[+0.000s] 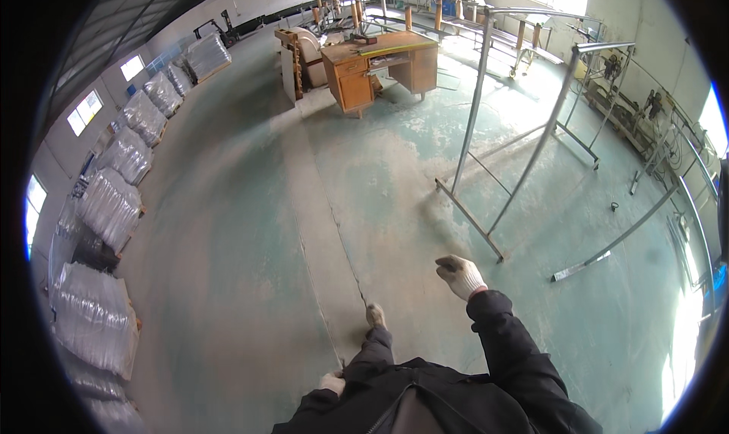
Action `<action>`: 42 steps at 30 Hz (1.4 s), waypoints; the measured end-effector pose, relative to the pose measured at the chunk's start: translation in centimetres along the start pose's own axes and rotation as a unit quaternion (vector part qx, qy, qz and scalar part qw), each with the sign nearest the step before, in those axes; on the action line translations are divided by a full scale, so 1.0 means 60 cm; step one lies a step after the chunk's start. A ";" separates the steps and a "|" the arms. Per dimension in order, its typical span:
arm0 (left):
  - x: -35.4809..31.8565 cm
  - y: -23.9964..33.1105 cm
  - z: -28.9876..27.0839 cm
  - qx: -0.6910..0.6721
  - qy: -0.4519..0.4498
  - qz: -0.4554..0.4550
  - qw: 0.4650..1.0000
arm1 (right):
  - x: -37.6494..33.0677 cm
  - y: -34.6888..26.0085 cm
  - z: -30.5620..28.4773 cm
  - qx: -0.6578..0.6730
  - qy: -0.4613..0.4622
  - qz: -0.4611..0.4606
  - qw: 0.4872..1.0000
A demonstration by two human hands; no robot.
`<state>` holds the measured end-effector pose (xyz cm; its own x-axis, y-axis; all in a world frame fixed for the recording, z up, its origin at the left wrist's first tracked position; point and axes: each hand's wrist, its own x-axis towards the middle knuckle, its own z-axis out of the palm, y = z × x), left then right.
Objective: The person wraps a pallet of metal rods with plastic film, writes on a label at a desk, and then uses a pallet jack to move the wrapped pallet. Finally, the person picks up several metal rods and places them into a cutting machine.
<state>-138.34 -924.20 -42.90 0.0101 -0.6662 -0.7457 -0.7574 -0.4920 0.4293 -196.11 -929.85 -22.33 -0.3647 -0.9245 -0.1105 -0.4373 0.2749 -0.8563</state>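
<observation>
My right hand (459, 276), in a white knit glove with a darker grey finger area, is raised ahead of my body at the right. Its fingers bend loosely, and nothing shows in them. The nearest thing to it is the foot bar of a metal frame rack (472, 223), with floor between them. My left hand (332, 383), also gloved, hangs low beside my body; the dark sleeve and jacket hide most of its fingers. One shoe (375, 315) shows in front of me on the worn green floor (228, 282).
Plastic-wrapped stacks on pallets (95, 312) line the left wall. Ahead stands a wooden desk (354, 88), with a forklift (220, 30) far behind at left. A curved metal piece (581, 267) lies at right, near machinery (645, 119) along the wall.
</observation>
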 end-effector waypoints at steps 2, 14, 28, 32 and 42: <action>0.121 0.075 -0.047 -0.062 0.017 0.055 0.996 | 0.080 0.078 0.023 0.021 0.039 -0.026 0.999; 0.645 0.790 -0.407 0.193 0.049 0.170 0.965 | -0.058 0.530 0.116 -0.289 -0.374 0.373 0.798; 1.041 1.481 -0.362 0.181 -0.022 0.183 0.966 | 1.445 0.227 -0.236 0.039 0.121 0.195 0.972; 1.205 1.761 -0.343 0.216 -0.020 0.144 0.966 | 1.730 0.156 -0.372 0.111 0.108 0.157 0.975; 1.542 2.498 -0.228 0.403 -0.158 0.227 0.872 | 1.673 0.537 -0.378 -0.370 -0.105 0.378 0.843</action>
<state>-242.00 -1067.26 -40.55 -0.4950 -0.4391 -0.7497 -0.8504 0.4219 0.3143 -265.43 -1007.78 -49.60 -0.6494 -0.4172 -0.6357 -0.5660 0.8236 0.0376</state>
